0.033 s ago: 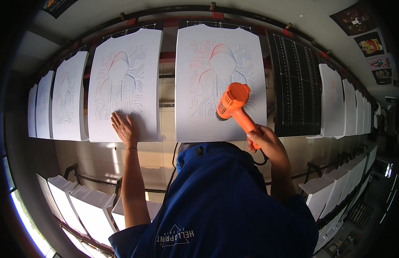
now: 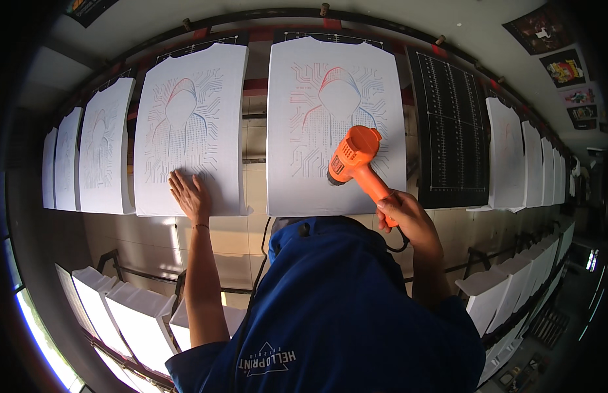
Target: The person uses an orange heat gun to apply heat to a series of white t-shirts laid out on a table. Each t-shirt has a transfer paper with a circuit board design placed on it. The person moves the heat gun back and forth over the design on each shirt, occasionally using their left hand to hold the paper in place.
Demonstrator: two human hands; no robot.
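Observation:
My left hand (image 2: 189, 195) lies flat, fingers apart, on the lower part of a white shirt (image 2: 186, 124) stretched over a board and printed with a hooded figure in fine red and blue lines. My right hand (image 2: 409, 219) grips the handle of an orange heat gun (image 2: 353, 157). Its nozzle is close over the lower middle of the neighbouring white shirt (image 2: 317, 78), which bears the same print. A black cable (image 2: 261, 255) hangs down below the boards.
Right of the middle shirt is a bare black board with a white grid (image 2: 451, 131). More boards with white shirts run left (image 2: 101, 150) and right (image 2: 507, 150). A lower row of white-covered boards (image 2: 127, 311) sits beneath. Posters (image 2: 559, 65) hang upper right.

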